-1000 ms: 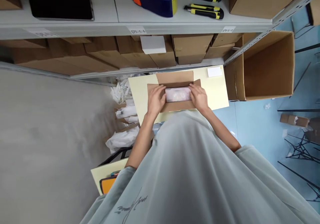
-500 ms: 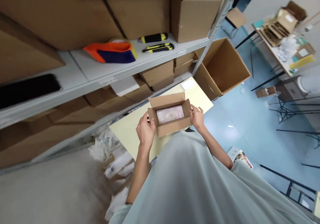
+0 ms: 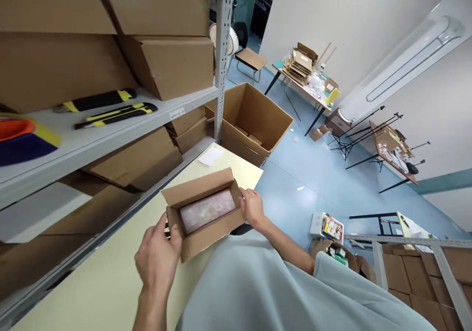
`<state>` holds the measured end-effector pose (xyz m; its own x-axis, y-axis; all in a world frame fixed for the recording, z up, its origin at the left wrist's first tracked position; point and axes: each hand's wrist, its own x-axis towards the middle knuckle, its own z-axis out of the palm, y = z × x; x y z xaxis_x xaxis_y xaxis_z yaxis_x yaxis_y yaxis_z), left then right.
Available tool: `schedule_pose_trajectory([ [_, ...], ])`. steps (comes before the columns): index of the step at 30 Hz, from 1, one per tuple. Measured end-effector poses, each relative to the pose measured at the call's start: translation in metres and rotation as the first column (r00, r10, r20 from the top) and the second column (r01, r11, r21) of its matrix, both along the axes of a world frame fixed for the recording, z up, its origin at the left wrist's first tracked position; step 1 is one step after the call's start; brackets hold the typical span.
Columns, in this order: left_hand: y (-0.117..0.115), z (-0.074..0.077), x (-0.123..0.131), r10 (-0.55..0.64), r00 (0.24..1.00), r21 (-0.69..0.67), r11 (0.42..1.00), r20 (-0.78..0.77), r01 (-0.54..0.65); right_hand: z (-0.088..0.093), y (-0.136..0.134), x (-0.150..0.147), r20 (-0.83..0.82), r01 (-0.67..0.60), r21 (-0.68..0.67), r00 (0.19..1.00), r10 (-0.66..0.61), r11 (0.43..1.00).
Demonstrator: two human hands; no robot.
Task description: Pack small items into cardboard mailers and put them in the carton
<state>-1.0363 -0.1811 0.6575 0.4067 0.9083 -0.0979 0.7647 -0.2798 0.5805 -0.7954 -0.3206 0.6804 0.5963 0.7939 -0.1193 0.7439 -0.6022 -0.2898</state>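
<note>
Between my hands is a small open cardboard box point(image 3: 203, 240), its long flaps spread outward, just over the pale yellow tabletop point(image 3: 110, 267). Inside lies a pinkish, patterned packet point(image 3: 208, 210) in what looks like clear wrap; its kind I cannot make out. My left hand point(image 3: 158, 247) grips the box's left end, thumb and fingers either side of the wall. At the right end, my right hand point(image 3: 252, 205) is closed on the edge, fingers curled round it. Whether the box touches the table I cannot tell.
A metal shelf point(image 3: 195, 102) at left bears large cartons, two utility knives point(image 3: 118, 114) and an orange-and-blue item point(image 3: 22, 139). A white paper point(image 3: 211, 156) lies on the tabletop. Beyond stands a big open carton point(image 3: 265, 112). Cluttered tables point(image 3: 306, 92) stand across the blue floor.
My view has swung to the right and more of the room shows. The box appears larger and further left in view, with both hands still on its ends.
</note>
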Motion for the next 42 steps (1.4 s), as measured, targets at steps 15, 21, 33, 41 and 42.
schedule_pose_trajectory([
  [15, -0.065, 0.002, -0.04, 0.569, 0.822, -0.138, 0.812, -0.03, -0.567, -0.024, 0.101, -0.025, -0.042, -0.626, -0.018, 0.78, 0.625, 0.78],
  [21, -0.104, -0.032, -0.046, 0.374, 0.925, -0.265, 0.901, 0.071, -0.344, -0.051, 0.101, -0.006, -0.326, -0.9, -0.066, 0.427, 0.843, 0.431],
  [33, -0.098, -0.055, -0.043, 0.622, 0.783, -0.27, 0.756, 0.015, -0.596, -0.068, 0.142, 0.021, -0.321, -0.872, -0.028, 0.471, 0.821, 0.489],
  [41, -0.012, -0.085, -0.065, 0.553, 0.806, -0.078, 0.831, 0.21, -0.55, -0.103, 0.217, -0.002, -0.378, -0.805, 0.204, 0.459, 0.804, 0.556],
  [42, -0.009, -0.087, -0.066, 0.523, 0.824, -0.065, 0.85, 0.22, -0.522, -0.104, 0.22, -0.002, -0.397, -0.797, 0.247, 0.435, 0.808, 0.551],
])
